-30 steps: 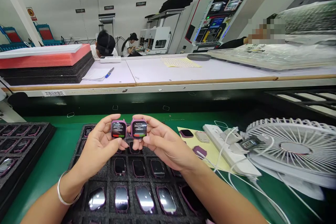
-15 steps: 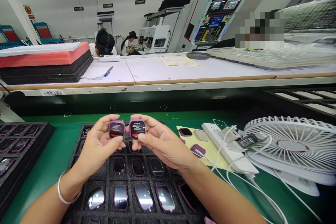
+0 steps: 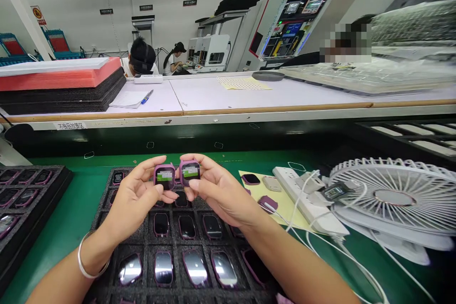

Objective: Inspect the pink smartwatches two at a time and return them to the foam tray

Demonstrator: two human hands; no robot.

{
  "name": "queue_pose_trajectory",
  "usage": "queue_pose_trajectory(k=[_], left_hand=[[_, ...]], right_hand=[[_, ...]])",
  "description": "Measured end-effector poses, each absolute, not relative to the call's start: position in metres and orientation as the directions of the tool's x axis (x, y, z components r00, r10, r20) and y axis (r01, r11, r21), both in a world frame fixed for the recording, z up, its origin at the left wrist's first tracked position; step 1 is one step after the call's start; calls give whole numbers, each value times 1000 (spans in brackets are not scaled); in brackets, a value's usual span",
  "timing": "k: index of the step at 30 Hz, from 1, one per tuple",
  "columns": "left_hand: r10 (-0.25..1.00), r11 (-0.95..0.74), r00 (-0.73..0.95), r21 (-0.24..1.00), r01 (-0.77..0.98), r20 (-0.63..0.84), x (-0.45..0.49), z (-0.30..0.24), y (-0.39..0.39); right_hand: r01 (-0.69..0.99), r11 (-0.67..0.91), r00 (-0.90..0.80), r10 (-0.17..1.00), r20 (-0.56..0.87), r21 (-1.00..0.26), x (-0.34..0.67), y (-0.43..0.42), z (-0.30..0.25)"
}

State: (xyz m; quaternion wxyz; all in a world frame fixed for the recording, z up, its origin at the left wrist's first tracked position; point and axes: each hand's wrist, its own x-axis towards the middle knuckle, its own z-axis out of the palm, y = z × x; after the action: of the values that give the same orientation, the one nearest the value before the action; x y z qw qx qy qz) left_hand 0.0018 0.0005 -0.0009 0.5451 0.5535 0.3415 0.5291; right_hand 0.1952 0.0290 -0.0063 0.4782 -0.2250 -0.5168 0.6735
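Note:
My left hand (image 3: 137, 197) holds a purple smartwatch (image 3: 164, 175) upright between thumb and fingers, its screen facing me. A second purple smartwatch (image 3: 189, 172) is gripped the same way in my right hand (image 3: 217, 190), close beside the first. Both screens show light text over a green block; the words are too small to read. Below my hands lies a black foam tray (image 3: 144, 242) whose compartments hold several purple watches, most with dark or reflecting screens. My forearms cover part of the tray.
On the left stands another foam tray (image 3: 42, 209) of watches. To the right are a yellow sheet (image 3: 285, 204) with watch pieces, a white power strip (image 3: 306, 204) with cables, and a white fan (image 3: 395, 199). A raised shelf (image 3: 213, 97) runs behind; people sit beyond it.
Both screens have switched from white text with a red button to a display with a green block. My hands and the watches have shifted slightly to the right.

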Motion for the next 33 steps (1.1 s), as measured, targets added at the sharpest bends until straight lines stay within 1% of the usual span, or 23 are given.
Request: queue_pose_trajectory(k=[6, 13, 21, 25, 28, 33], left_hand=[[969, -115, 196, 977, -178, 150, 3, -2, -1], [969, -114, 191, 972, -203, 154, 0, -3, 0], [977, -84, 173, 970, -227, 125, 4, -1, 2], [980, -78, 156, 964, -255, 120, 2, 9, 16], [975, -132, 140, 954, -271, 174, -1, 32, 40], [924, -340, 78, 898, -278, 374, -7, 84, 86]], right_hand=[[-360, -9, -419, 895, 153, -933, 193, 31, -10], [-388, -15, -420, 893, 162, -922, 192, 29, -5], [-373, -18, -425, 892, 154, -928, 191, 29, -6], [-400, -22, -423, 891, 163, -916, 188, 42, 0], [-442, 19, -447, 862, 239, -897, 183, 71, 21], [-441, 148, -443, 822, 358, -885, 170, 126, 80]])
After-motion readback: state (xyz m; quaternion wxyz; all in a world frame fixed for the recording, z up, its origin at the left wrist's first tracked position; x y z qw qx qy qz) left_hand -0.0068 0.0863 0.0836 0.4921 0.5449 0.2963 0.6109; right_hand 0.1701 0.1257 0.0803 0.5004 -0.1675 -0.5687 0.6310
